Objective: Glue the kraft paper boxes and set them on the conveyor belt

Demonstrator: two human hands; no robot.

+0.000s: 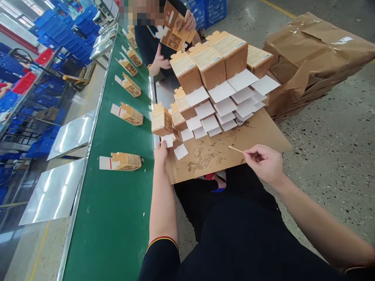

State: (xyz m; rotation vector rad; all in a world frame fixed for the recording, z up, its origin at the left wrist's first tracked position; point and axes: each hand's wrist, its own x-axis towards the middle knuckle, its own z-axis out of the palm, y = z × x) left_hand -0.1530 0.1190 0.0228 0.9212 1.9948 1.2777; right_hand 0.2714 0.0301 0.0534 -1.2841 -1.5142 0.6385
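My right hand (pixel 265 162) pinches a thin cotton swab (pixel 236 149) between thumb and fingertips, its tip pointing left above a brown cardboard sheet (pixel 205 156). Dark wet-looking smears mark that sheet. At the left end of the stacked boxes, my left hand (pixel 160 154) has its fingers closed at the lower end of a small brown printed carton (pixel 161 120), by a white flap (pixel 167 141); part of the grip is hidden. Stacked cartons (pixel 211 62) with white flaps (pixel 221 91) sticking out toward me stand on the sheet.
A green conveyor belt (pixel 117 207) runs along my left, carrying a spaced row of upright cartons (pixel 127 161). Across from me a co-worker's hands (pixel 159 62) handle a flat carton (pixel 175 29). A large paper-wrapped stack (pixel 316 58) stands at the right; blue crates (pixel 63 29) lie beyond.
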